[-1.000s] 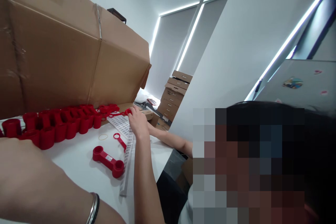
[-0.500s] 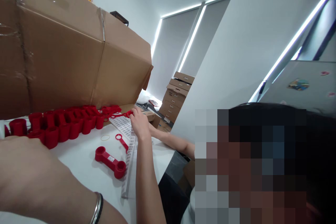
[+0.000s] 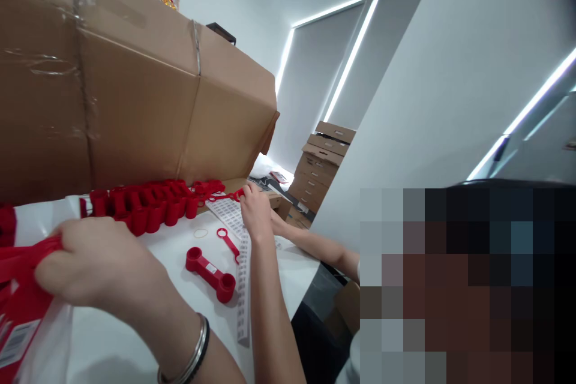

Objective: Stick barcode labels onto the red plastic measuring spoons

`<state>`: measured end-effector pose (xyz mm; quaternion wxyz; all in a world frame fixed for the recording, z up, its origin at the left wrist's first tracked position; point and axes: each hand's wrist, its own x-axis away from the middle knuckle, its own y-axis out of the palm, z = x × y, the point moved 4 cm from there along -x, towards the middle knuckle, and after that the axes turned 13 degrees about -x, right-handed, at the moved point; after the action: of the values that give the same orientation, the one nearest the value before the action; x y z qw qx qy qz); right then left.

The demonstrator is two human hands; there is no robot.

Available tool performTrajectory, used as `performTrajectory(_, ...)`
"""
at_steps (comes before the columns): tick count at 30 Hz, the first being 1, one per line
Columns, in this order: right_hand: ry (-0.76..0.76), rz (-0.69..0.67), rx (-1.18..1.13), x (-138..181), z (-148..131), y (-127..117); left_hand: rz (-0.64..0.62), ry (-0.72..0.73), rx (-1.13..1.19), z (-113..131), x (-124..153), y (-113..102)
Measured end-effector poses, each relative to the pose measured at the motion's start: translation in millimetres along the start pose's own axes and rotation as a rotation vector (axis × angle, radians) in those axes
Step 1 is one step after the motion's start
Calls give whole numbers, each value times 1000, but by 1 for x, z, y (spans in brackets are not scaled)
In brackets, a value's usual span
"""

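Head view: the left hand (image 3: 101, 261) has its grip closed on a red strap (image 3: 27, 258) at the frame's left edge, fingers pinching the plastic, and the strap runs down into a clear bag (image 3: 42, 342) with a barcode label (image 3: 13, 345). The right hand (image 3: 256, 213) has its grip closed on a thin red strip (image 3: 224, 197), which reaches left towards a long row of joined red cups (image 3: 148, 209). That row lies along the tabletop (image 3: 279, 267), against a large taped cardboard box (image 3: 135, 102). A third forearm (image 3: 319, 247) comes in from the right, its hand hidden behind the right hand. Below the right hand lie a printed white sheet (image 3: 225, 214) and a long white label strip (image 3: 243, 294), with a small red ring tab (image 3: 228, 243) just left of the strip. Further left are a red double-ended piece (image 3: 210, 275) and a rubber band (image 3: 201, 233). A stack of cardboard drawers (image 3: 321, 171) stands beyond the tabletop. A blurred person (image 3: 450, 282) fills the lower right.
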<state>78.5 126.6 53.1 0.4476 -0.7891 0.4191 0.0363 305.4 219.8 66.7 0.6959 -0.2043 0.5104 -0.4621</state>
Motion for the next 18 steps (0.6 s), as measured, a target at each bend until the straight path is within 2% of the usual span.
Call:
performTrajectory(4,58,-24,-60,3,-14,-24,35,-64,-101,-8,-1,4)
performTrajectory(9,131,-131,-94,2,-11,-19,45,-22,-96,-12,1,5)
performTrajectory(14,142,-197,-80,1,-11,-20,113,19,-73,-13,5,-4)
performTrajectory(18,181,-247,-87,3,-12,-22,135,129,-26,-14,10,-7)
